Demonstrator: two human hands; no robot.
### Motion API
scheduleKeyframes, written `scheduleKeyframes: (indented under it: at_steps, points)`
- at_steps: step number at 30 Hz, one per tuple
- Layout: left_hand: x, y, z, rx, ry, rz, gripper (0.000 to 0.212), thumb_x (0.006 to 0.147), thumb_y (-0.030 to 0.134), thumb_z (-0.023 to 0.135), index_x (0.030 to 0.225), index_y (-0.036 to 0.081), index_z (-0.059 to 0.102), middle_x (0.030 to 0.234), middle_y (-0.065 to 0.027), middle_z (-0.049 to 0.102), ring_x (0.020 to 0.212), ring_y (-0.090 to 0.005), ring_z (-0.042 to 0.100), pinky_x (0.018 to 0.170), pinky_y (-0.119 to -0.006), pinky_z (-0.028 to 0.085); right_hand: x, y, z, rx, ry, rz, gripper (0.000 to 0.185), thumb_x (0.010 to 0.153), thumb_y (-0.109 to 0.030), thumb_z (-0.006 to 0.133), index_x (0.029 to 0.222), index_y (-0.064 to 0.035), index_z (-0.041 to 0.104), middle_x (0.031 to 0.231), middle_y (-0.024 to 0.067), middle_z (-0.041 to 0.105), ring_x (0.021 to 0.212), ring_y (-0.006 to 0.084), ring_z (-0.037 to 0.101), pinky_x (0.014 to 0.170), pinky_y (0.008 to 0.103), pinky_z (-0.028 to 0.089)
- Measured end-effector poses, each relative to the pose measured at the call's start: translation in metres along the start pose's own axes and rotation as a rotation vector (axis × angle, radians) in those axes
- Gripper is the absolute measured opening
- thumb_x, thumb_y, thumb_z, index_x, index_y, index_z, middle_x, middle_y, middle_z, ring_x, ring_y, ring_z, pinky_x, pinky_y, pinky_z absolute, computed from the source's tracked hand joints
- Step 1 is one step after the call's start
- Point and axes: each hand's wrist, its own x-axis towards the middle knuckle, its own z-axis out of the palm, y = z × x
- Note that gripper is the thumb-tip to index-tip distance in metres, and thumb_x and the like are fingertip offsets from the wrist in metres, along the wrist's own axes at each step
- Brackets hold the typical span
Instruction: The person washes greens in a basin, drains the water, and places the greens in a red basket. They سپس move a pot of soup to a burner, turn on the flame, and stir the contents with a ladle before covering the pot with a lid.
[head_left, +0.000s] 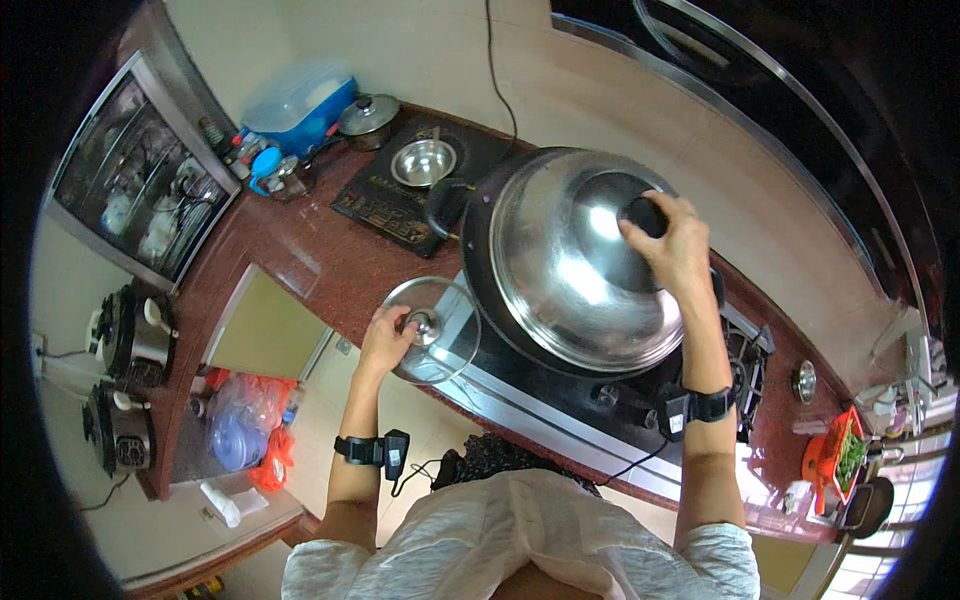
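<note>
My right hand (677, 244) grips the black knob (646, 217) of a large domed steel lid (551, 247). The lid lies over a black wok (480, 277) on the gas stove (536, 390), and what the wok holds is hidden. At the stove's left front corner, my left hand (386, 341) has its fingers on the knob (426, 328) of a smaller glass lid (457, 360). That lid overlaps the counter's front edge; whether it rests there or is held above cannot be told.
Left of the wok, a steel bowl (424, 163) sits on a black induction cooktop (390, 206). Behind it stand a small lidded pot (367, 120) and a blue plastic box (300, 109). A red basket of green vegetables (838, 457) stands far right. Two rice cookers (135, 337) line the left side.
</note>
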Motion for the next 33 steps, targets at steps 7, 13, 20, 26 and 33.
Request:
scheduleKeyframes:
  at_steps: [7, 13, 20, 26, 33]
  points:
    - [0.043, 0.016, 0.031, 0.267, -0.07, -0.053, 0.041, 0.064, 0.024, 0.067, 0.097, 0.005, 0.054, 0.099, -0.0193, 0.051, 0.089, -0.0324, 0.053, 0.074, -0.038, 0.043, -0.049, 0.033, -0.108, 0.001, 0.246, 0.297, 0.044, 0.06, -0.02, 0.069, 0.094, 0.0037, 0.056, 0.08, 0.0143, 0.057, 0.074, 0.0203, 0.055, 0.069, 0.0273, 0.043]
    - [0.063, -0.01, 0.038, 0.322, -0.018, -0.034, 0.06, 0.063, 0.028, 0.067, 0.107, -0.005, 0.045, 0.107, -0.0263, 0.045, 0.097, -0.0372, 0.047, 0.082, -0.039, 0.039, -0.189, 0.082, -0.207, 0.034, 0.455, 0.699, 0.036, 0.066, -0.01, 0.064, 0.097, 0.0032, 0.054, 0.079, 0.0037, 0.055, 0.069, 0.0091, 0.051, 0.063, 0.0208, 0.041]
    - [0.041, 0.01, 0.012, 0.216, 0.048, -0.061, 0.044, 0.068, 0.021, 0.063, 0.097, -0.009, 0.048, 0.099, -0.024, 0.051, 0.091, -0.0303, 0.05, 0.08, -0.035, 0.038, -0.368, 0.156, -0.249, 0.013, 0.689, 0.979, 0.033, 0.069, -0.011, 0.063, 0.096, 0.006, 0.054, 0.07, 0.0017, 0.052, 0.061, 0.0061, 0.045, 0.054, 0.0189, 0.037]
    - [0.017, -0.015, -0.001, 0.06, 0.163, 0.019, 0.021, 0.074, 0.011, 0.056, 0.086, -0.007, 0.054, 0.07, -0.013, 0.058, 0.061, -0.021, 0.054, 0.061, -0.034, 0.042, -0.436, 0.233, -0.243, -0.254, 0.591, 1.066, 0.04, 0.063, -0.017, 0.068, 0.094, 0.0053, 0.055, 0.073, 0.0069, 0.053, 0.064, 0.0122, 0.049, 0.059, 0.0238, 0.041]
    - [-0.059, 0.005, -0.016, 0.395, 0.205, -0.03, 0.017, 0.075, 0.011, 0.053, 0.085, -0.003, 0.056, 0.072, -0.0187, 0.056, 0.065, -0.0283, 0.054, 0.061, -0.034, 0.041, -0.42, 0.277, -0.223, -0.381, 0.29, 1.053, 0.05, 0.055, -0.025, 0.069, 0.097, -0.0024, 0.056, 0.087, 0.0187, 0.054, 0.084, 0.0311, 0.053, 0.075, 0.0365, 0.041]
